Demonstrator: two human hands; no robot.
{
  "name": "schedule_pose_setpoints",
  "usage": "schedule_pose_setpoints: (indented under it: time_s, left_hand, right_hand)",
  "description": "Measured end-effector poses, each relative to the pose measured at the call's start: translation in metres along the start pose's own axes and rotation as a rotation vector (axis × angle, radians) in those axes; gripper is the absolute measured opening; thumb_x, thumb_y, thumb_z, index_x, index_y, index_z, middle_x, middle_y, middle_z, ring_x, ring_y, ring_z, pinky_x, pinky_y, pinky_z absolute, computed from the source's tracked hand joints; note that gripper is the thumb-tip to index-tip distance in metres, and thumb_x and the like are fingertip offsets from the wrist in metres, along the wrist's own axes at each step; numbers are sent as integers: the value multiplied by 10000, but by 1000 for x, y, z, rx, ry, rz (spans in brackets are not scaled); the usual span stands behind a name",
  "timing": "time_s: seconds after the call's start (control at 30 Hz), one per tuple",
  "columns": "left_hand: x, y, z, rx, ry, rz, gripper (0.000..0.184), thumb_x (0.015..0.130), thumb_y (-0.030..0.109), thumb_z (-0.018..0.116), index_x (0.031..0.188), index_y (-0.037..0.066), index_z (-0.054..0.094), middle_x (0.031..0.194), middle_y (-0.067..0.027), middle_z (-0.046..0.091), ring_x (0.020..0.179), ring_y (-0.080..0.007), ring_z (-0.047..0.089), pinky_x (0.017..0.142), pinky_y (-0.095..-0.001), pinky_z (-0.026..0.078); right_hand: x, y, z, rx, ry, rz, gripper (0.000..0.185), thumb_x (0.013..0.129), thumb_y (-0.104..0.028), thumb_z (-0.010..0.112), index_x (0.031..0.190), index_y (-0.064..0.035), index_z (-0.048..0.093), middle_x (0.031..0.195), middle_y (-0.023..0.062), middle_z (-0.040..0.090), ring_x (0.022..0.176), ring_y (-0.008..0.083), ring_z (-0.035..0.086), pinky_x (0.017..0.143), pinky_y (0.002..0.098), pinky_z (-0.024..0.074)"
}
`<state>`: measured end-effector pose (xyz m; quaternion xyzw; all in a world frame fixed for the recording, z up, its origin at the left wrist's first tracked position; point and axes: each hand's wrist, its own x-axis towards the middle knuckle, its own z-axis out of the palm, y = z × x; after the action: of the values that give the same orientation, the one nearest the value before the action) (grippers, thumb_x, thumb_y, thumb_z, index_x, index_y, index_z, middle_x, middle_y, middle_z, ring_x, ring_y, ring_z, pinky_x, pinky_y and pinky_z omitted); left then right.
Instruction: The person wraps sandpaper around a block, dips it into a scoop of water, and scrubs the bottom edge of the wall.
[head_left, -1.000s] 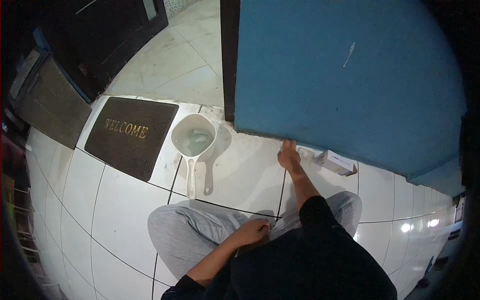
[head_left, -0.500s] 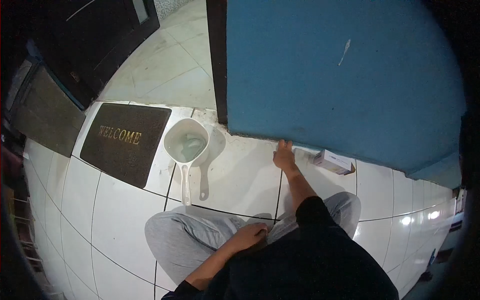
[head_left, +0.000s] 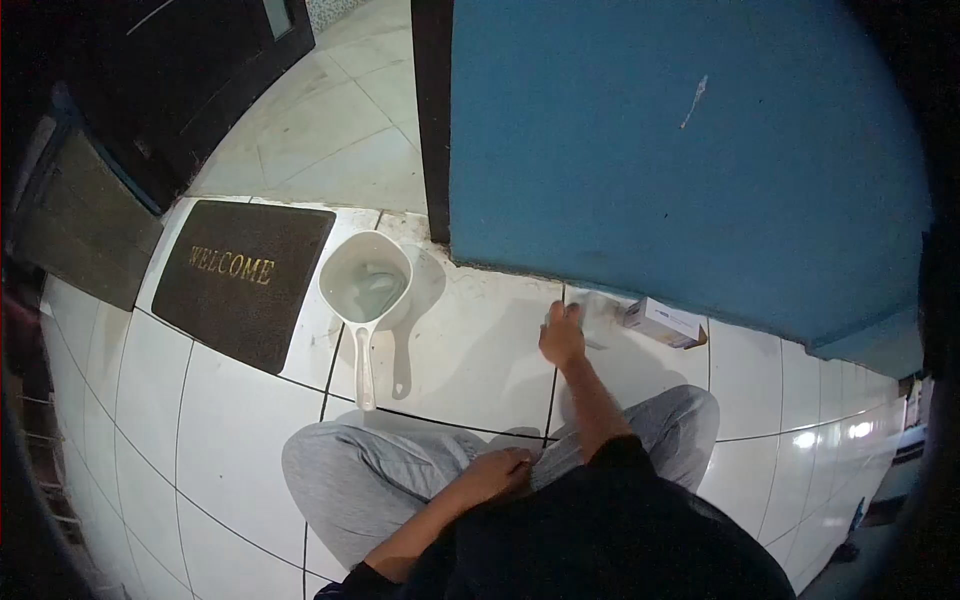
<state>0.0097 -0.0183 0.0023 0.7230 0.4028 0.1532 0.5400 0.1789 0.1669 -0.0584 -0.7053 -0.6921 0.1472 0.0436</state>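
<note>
My right hand (head_left: pixel 563 338) is low over the white tiles near the foot of the blue wall, its fingers bent and slightly apart, with nothing clear in them. Just right of it is a faint translucent shape, too indistinct to name, and beyond that a small white box (head_left: pixel 664 323) lies by the wall. My left hand (head_left: pixel 497 474) rests on my lap with curled fingers; what they hold, if anything, is hidden. Left of my right hand, a white dipper (head_left: pixel 366 277) stands on the floor, handle towards me, with a pale greenish item inside.
A dark mat (head_left: pixel 240 285) reading WELCOME lies left of the dipper. The blue wall (head_left: pixel 680 150) and a dark door frame (head_left: pixel 432 120) rise ahead. A dark door (head_left: pixel 190 90) is at the upper left. My crossed legs (head_left: pixel 350 480) are in front of me.
My right hand has drawn back from the base of the wall towards me, and its fingers are more bent. My left hand stays on my lap. The view has shifted slightly.
</note>
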Motion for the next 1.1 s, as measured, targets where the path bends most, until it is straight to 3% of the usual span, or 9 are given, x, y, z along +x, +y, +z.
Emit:
schedule_pose_setpoints:
  time_s: [0.13,0.23,0.3,0.57,0.7,0.87,0.97,1.03,1.1]
  left_hand:
    - [0,6,-5,-38,-6,-104,257,837,222,421,983,43,532,941,-169,558,882,-324,529,759,-365,412]
    - [1,-4,-2,-90,5,-8,214,821,195,409,885,16,508,864,-180,546,846,-359,511,715,-406,401]
    - [1,-6,-1,-1,-23,-8,232,835,205,427,948,30,531,938,-157,556,884,-321,524,758,-372,411]
    - [0,-3,6,-32,46,9,233,826,205,411,944,37,521,902,-179,552,868,-349,518,731,-401,410]
    - [-2,4,-1,-26,28,-20,242,831,207,403,952,34,520,904,-179,553,871,-351,517,731,-396,412]
    - [0,-6,2,-33,31,2,234,830,208,416,930,25,523,886,-176,554,857,-341,522,731,-392,411]
    - [-2,-5,3,-18,70,29,224,825,198,436,931,24,528,880,-172,554,847,-327,529,726,-379,415]
    - [-1,-7,5,-12,102,56,214,823,190,439,923,20,524,881,-171,551,844,-328,528,723,-378,415]
    - [1,-12,8,-30,30,-25,221,824,198,434,924,21,523,890,-172,550,847,-330,527,724,-379,415]
  right_hand:
    - [46,3,-15,106,76,-24,528,762,-186,530,1157,29,253,1173,257,291,1012,415,438,819,426,420]
    - [63,3,-19,87,-3,56,509,767,-168,530,1162,-7,253,1137,275,275,983,450,440,804,445,432]
    - [57,3,-20,65,-28,49,506,771,-173,524,1163,-11,249,1156,279,262,995,457,431,802,442,436]
    - [-16,-3,-1,33,-133,78,582,778,-219,503,1220,-5,191,1193,279,250,1062,465,375,860,425,399]
    - [19,-3,-4,124,8,111,528,776,-190,515,1179,-6,226,1186,313,227,1038,446,408,800,424,440]
    - [66,3,-15,33,-25,92,524,777,-189,517,1185,-8,242,1187,288,227,1025,432,415,833,432,411]
    - [60,3,-20,39,-115,104,522,787,-215,497,1191,-9,239,1186,285,228,1062,423,383,880,436,368]
    - [60,31,30,-26,-96,-1,521,785,-216,497,1186,-7,239,1181,293,235,1077,427,367,889,436,360]
    - [16,12,13,-135,-122,-26,527,770,-194,507,1176,11,240,1174,286,264,1052,427,383,859,439,382]
